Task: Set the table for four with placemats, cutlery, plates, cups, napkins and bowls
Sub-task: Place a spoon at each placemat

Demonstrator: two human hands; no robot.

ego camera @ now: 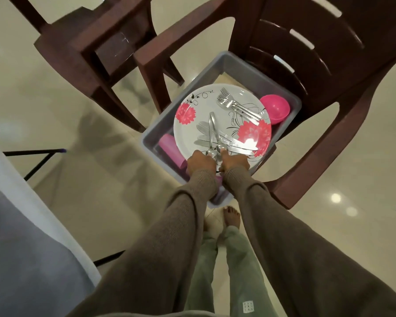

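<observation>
Reaching into the grey tub [249,72] on the brown chair [329,65], I have my left hand [200,162] and right hand [234,163] both pinching the spoons [213,143] by their bowls. They lie across the knives [229,143] on the flowered plate [215,106]. Forks [238,106] rest at its far side, beside a pink bowl [276,108].

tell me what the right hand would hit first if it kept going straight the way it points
Most likely the knives lying on the flowered plate, just beyond the right hand; the forks lie further on. Depth is hard to judge.
</observation>
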